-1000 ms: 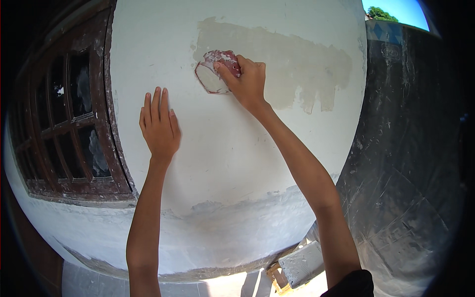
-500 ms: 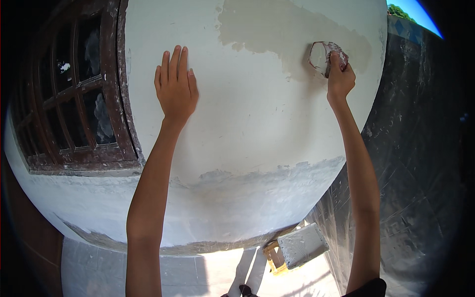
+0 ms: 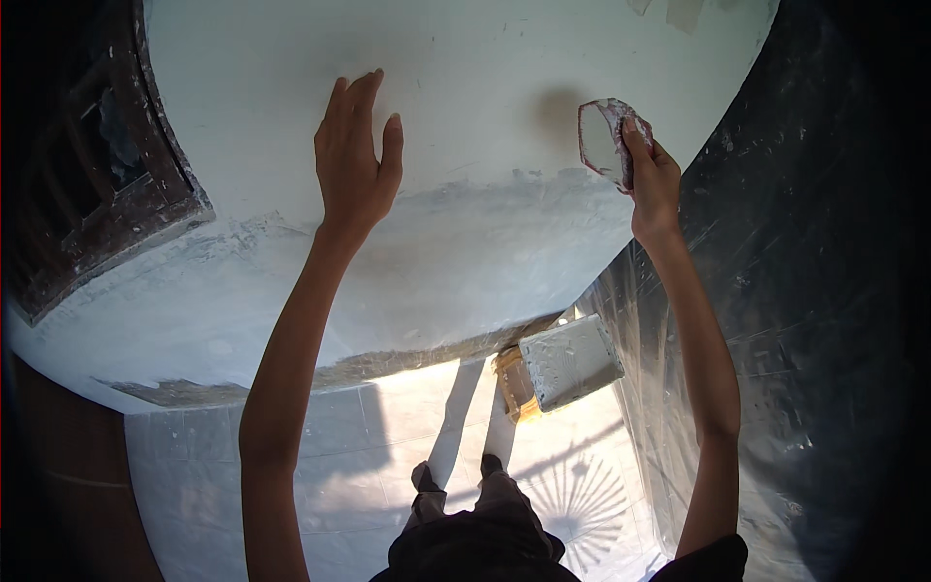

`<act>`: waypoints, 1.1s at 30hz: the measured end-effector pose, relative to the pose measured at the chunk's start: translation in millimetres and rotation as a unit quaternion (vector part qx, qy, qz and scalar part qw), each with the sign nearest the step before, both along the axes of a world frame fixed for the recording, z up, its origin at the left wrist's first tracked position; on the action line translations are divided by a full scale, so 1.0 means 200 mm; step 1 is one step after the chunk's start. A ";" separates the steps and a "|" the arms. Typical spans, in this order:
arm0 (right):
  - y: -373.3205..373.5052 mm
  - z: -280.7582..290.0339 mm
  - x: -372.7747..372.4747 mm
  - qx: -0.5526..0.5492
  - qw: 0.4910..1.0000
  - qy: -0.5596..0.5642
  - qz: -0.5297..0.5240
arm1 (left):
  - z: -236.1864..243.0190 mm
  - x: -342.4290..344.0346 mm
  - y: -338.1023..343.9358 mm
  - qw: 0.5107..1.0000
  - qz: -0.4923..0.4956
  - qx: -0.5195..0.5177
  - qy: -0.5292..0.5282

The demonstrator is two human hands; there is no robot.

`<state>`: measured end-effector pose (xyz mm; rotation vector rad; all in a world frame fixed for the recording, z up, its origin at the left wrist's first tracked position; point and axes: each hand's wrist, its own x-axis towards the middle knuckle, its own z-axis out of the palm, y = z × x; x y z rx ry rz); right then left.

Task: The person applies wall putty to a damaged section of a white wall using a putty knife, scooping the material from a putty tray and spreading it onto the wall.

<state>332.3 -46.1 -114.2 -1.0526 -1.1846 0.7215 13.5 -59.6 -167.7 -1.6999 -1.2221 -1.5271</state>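
Note:
My right hand grips a flat, angular putty spreader with a reddish edge, its face and grip smeared with white. The spreader is held up in front of the white wall, and a soft shadow falls to its left. My left hand is raised before the same wall, holding nothing. Its fingers are stretched upward and the thumb stands apart. Whether its fingertips touch the wall I cannot tell. Below both hands, a rough grey band of plaster crosses the lower wall.
A brown wooden window with dark panes sits at the left. Low on the right, a putty-covered rectangular board rests by a yellowish stand. Dark plastic sheeting hangs along the right. My feet stand on the pale tiled floor.
The view has tipped downward, showing more floor and my legs. My right hand has come down the wall with the spreader. My left hand has turned, its thumb now further from the fingers.

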 end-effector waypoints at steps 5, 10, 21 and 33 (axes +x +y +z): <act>0.04 -0.32 0.32 -0.062 0.998 0.011 -0.007 | -0.25 0.27 -0.02 0.998 -0.010 -0.062 0.009; 0.08 -0.67 0.68 -0.105 0.994 -0.022 -0.010 | -0.54 0.65 0.02 0.991 -0.035 -0.131 0.010; 0.17 -1.82 1.55 -0.177 0.961 -0.213 0.026 | -1.55 1.70 -0.12 0.906 -0.084 -0.406 -0.082; 0.17 -2.83 1.70 -0.164 0.907 -0.383 0.068 | -2.62 2.10 -0.44 0.799 -0.083 -0.587 -0.104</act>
